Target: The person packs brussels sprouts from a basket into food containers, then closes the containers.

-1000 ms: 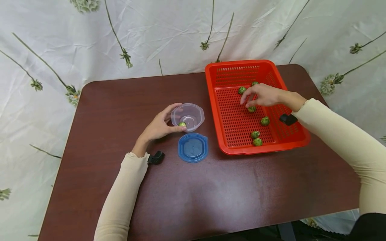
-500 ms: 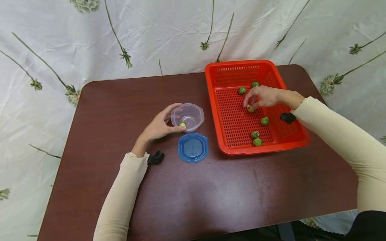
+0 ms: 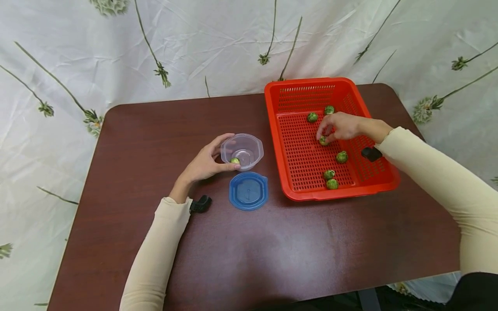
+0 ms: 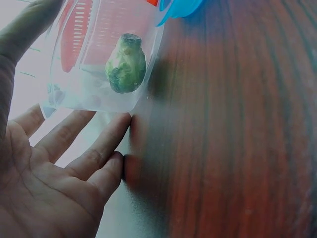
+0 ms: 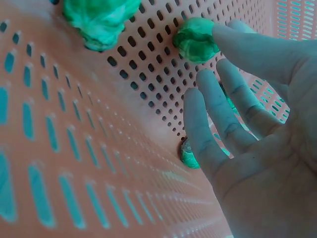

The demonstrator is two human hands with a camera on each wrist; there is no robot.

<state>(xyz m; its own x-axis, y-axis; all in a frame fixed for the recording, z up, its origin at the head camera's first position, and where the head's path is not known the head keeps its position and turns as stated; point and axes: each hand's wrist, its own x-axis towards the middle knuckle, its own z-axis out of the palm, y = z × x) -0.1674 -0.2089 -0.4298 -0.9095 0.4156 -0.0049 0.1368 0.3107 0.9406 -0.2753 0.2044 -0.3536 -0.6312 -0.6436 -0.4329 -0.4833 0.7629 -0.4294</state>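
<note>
My left hand (image 3: 206,163) holds a clear plastic food container (image 3: 254,149) on the table, thumb at the near side and fingers around the far side. One Brussels sprout (image 4: 126,67) lies inside it, seen through the wall in the left wrist view. Inside the red basket (image 3: 289,164), my right hand (image 3: 342,125) pinches another Brussels sprout (image 3: 323,141) between thumb and index finger. In the right wrist view that sprout (image 5: 193,43) is at the thumb tip, while the other fingers stay spread. Several more sprouts (image 3: 342,157) lie on the basket floor around the hand.
A blue lid (image 3: 249,191) lies just in front of the container, left of the basket. The basket's raised perforated walls surround my right hand. The brown table (image 3: 155,129) meets a white flower-printed cloth (image 3: 225,52) at the back.
My right hand has lowered slightly toward me and to the right, and its fingers have closed around a sprout in the basket. The left hand and container have stayed put.
</note>
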